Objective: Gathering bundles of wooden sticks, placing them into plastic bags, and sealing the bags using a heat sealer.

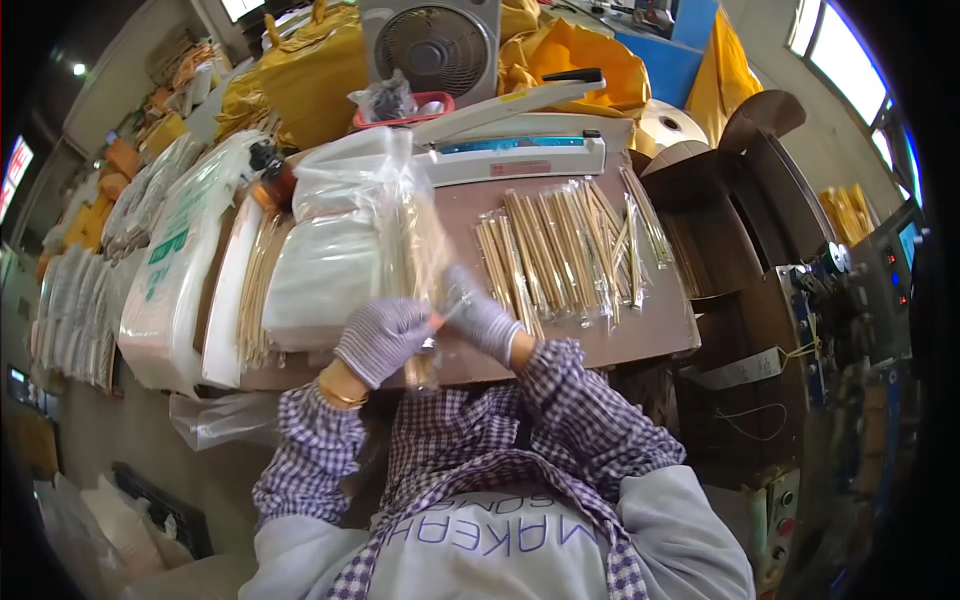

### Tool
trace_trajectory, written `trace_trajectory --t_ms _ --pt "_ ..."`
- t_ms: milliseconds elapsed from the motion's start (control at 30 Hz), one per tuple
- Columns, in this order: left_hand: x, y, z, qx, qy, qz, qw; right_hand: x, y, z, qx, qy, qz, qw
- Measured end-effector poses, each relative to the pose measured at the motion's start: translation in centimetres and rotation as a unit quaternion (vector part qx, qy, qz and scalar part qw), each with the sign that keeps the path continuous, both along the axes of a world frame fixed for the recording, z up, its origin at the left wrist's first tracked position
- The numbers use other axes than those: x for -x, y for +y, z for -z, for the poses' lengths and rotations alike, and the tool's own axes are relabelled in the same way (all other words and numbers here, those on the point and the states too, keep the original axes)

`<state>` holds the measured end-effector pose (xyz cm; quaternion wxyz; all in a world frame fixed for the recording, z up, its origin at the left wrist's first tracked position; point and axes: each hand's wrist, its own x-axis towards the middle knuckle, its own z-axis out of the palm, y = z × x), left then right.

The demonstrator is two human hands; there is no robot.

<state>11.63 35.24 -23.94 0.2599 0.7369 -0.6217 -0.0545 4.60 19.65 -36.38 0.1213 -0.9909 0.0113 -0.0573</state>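
Upright in front of me stands a clear plastic bag of thin wooden sticks [424, 232], its upper part blurred by motion. My left hand [388, 338], in a striped glove, is closed at the bag's lower part. Against the bag's right side, my gloved right hand [482, 318] curls in, its fingertips smeared and partly hidden. A small orange spot shows between the hands; I cannot tell what it is. Just left lies a pile of clear plastic bags [325, 265]. On the right, several packets of wooden sticks [550, 245] lie side by side in clear wrap.
A paper cutter [525, 158] with a raised arm lies along the table's back, a fan [432, 52] behind it. Loose sticks [258, 285] and a large plastic-wrapped stack [185, 270] are at left. Right of the brown table [640, 335] stands an open dark box [720, 210].
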Motion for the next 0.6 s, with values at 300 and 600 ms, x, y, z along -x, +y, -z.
trace_trajectory --t_ms 300,600 --pt "4.1 -9.5 1.1 -0.137 0.108 0.037 0.984 9.9 -19.6 -6.9 -0.146 -0.042 0.487 0.86" --pt "-0.4 -14.6 5.7 -0.386 -0.001 -0.101 0.917 12.2 -29.5 1.4 -0.053 0.026 0.515 0.855"
